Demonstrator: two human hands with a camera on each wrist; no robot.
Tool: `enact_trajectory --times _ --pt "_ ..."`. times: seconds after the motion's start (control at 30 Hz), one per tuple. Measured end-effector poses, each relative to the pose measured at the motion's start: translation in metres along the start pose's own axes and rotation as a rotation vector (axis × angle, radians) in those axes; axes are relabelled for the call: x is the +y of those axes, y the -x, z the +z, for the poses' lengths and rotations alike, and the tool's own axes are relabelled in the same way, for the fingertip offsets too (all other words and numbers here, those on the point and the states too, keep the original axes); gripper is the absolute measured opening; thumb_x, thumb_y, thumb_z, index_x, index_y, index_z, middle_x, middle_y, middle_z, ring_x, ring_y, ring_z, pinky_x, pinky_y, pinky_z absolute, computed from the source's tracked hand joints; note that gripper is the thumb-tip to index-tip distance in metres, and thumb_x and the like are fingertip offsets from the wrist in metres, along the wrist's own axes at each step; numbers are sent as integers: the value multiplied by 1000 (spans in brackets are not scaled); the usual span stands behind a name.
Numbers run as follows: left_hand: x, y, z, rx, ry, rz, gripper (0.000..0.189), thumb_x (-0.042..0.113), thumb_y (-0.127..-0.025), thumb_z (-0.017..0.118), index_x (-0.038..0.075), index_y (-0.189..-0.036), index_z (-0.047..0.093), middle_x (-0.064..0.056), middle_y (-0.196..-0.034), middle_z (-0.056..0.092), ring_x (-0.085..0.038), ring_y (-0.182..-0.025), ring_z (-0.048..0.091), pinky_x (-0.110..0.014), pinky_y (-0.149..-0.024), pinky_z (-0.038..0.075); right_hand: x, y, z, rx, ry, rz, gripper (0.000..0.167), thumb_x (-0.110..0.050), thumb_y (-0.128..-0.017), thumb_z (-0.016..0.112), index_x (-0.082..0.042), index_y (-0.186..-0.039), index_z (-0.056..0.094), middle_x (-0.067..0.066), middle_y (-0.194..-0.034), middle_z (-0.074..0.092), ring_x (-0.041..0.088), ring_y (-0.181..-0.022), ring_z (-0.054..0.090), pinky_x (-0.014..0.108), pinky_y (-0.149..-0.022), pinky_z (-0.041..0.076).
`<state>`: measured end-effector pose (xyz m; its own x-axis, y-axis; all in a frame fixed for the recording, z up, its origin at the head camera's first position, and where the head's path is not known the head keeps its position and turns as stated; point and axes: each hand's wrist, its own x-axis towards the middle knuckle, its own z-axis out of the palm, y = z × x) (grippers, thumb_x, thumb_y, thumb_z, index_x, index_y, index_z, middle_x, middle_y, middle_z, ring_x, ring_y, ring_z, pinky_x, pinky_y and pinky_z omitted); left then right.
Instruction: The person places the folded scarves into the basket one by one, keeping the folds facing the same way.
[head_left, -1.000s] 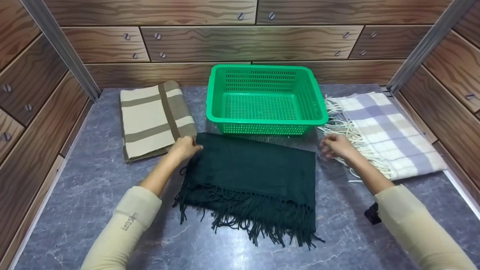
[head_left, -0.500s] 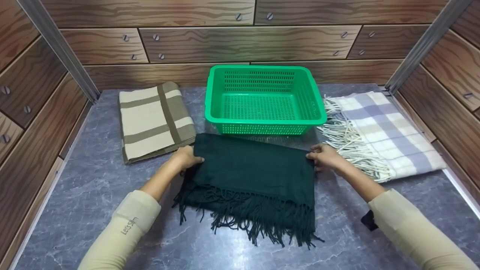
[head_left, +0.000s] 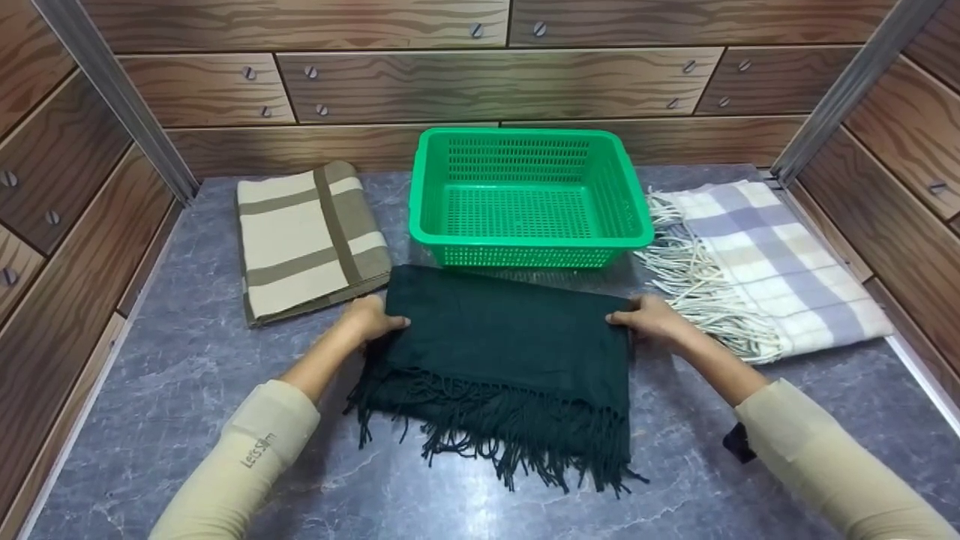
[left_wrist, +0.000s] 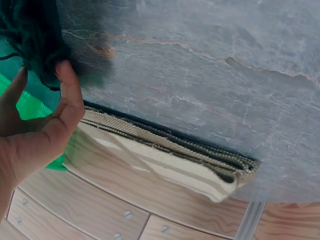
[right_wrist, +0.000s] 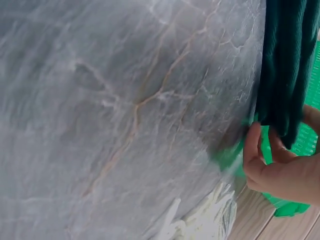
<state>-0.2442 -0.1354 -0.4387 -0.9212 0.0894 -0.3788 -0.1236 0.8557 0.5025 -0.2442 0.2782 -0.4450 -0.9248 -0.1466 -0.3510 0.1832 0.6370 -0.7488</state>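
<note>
A dark green fringed scarf (head_left: 510, 337) lies folded in the middle of the table, its tassels toward the person. My left hand (head_left: 367, 319) grips its left edge, thumb on top and the other fingers out of sight in the head view. In the left wrist view, thumb and fingers (left_wrist: 71, 95) stand on either side of the dark fabric. At the opposite edge, my right hand (head_left: 652, 317) pinches the scarf near its far corner. Folded layers of the scarf (right_wrist: 285, 65) hang between thumb and fingers in the right wrist view.
Behind the scarf stands a green plastic basket (head_left: 450, 241) with nothing in it. A folded beige and brown striped cloth (head_left: 296, 244) lies left, close to my left hand. At right is a white and lavender plaid scarf (head_left: 780, 255) with cream fringe. Wood-patterned walls (head_left: 390, 86) enclose the table.
My right hand has moved left from beside the plaid fringe and taken hold of the green scarf's right edge. My left hand has slid slightly toward the person along the left edge.
</note>
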Motion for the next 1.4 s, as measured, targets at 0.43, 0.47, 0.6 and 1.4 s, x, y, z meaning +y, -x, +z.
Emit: enact_trajectory --times 0.43,0.47,0.6,1.4 --pt "-1 -5 6 40 5 -7 46 25 -82 70 -13 -104 56 -27 -108 56 -37 -100 54 -43 -82 45 -1 9 -1 -132 -24 102 34 -19 -85 65 -12 -69 36 6 -72 51 15 -66 55 30 -65 51" --pt "-1 -6 5 42 10 -4 46 24 -82 71 -13 -105 56 -27 -109 56 -37 -101 54 -43 -84 45 -1 10 -1 -138 -23 101 30 -20 -84 65 -10 -72 39 7 -75 52 15 -68 55 31 -67 51" --pt "-2 -7 3 37 38 2 48 19 -80 72 -15 -108 54 -29 -112 55 -38 -105 52 -43 -87 44 -2 17 1 -171 -65 84 38 -20 -84 65 7 -105 47 12 -91 55 17 -75 56 34 -72 51" --pt "-15 -12 -8 -184 552 -149 31 3 -85 63 6 -82 33 -6 -89 32 -19 -85 43 -32 -72 45 8 46 11 -236 -535 255 24 -3 -85 61 0 -95 39 10 -89 61 18 -83 62 34 -73 53"
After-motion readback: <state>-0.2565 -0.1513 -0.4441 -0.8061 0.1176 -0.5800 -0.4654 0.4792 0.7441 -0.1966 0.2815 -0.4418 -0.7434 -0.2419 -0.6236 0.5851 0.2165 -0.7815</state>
